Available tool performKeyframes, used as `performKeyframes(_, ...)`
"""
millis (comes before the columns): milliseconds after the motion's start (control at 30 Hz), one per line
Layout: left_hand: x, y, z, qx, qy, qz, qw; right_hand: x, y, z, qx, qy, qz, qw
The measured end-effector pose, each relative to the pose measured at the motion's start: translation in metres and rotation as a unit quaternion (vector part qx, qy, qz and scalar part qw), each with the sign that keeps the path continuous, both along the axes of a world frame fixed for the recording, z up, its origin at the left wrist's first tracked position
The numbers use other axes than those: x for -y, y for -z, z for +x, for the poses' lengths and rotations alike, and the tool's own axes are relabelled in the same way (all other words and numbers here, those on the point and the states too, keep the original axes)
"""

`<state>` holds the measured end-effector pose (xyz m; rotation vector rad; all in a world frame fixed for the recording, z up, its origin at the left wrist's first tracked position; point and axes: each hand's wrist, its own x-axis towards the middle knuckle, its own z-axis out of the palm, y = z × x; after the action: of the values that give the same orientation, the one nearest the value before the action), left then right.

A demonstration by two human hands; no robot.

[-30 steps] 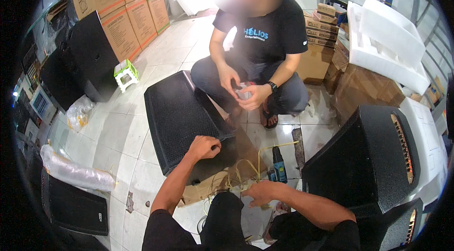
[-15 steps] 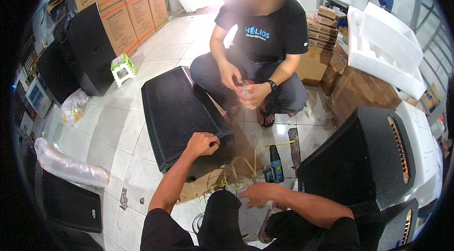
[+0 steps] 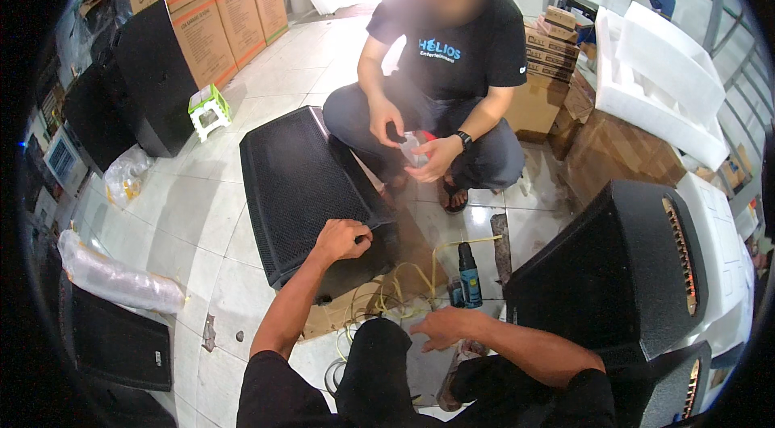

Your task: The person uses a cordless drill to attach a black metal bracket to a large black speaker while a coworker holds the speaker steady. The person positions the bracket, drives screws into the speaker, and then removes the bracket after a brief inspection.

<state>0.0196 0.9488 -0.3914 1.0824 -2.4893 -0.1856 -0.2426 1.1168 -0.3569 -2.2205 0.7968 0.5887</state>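
A black loudspeaker [image 3: 303, 174] with a mesh grille lies on its back on flattened cardboard in front of me. My left hand [image 3: 343, 240] rests on its near right corner, fingers curled in; whatever they may hold is hidden. Over by my knee, my right hand [image 3: 436, 329] hangs loosely with fingers stretched downward and nothing visible in them. A blue-and-black cordless drill [image 3: 469, 279] stands upright on the floor just beyond it. Thin yellow cable [image 3: 395, 287] lies in loops between the loudspeaker and my knees. Opposite me, a squatting person [image 3: 448, 77] handles a small clear plastic container [image 3: 416, 150] with red on it.
More black loudspeakers [image 3: 589, 275] stand at the right, and another [image 3: 117, 339] lies at the lower left beside a bubble-wrapped roll [image 3: 121, 271]. A green-and-white stool [image 3: 210, 112] stands near stacked cartons [image 3: 202, 37]. White foam packing [image 3: 662, 85] sits on a brown box at the right.
The other person's hands have moved apart a little, and the clear container between them shows more. My hands have kept their places; the view has shifted slightly.
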Motion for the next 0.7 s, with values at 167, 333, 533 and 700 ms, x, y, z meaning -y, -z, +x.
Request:
performKeyframes(167,-0.003,-0.001,0.0,0.005,-0.011,0.003,1.0,-0.002,-0.005,-0.001,0.001,-0.012,0.008,1.0)
performKeyframes(333,-0.003,0.0,-0.001,0.006,-0.009,-0.007,1.0,-0.006,-0.003,-0.004,0.02,-0.009,0.0,1.0)
performKeyframes(533,-0.005,-0.003,-0.002,-0.009,-0.002,-0.004,1.0,-0.004,-0.019,0.001,0.001,-0.009,0.02,1.0)
performKeyframes(700,-0.004,-0.002,-0.001,-0.008,-0.012,0.007,1.0,-0.005,-0.019,0.002,0.003,-0.013,0.017,1.0)
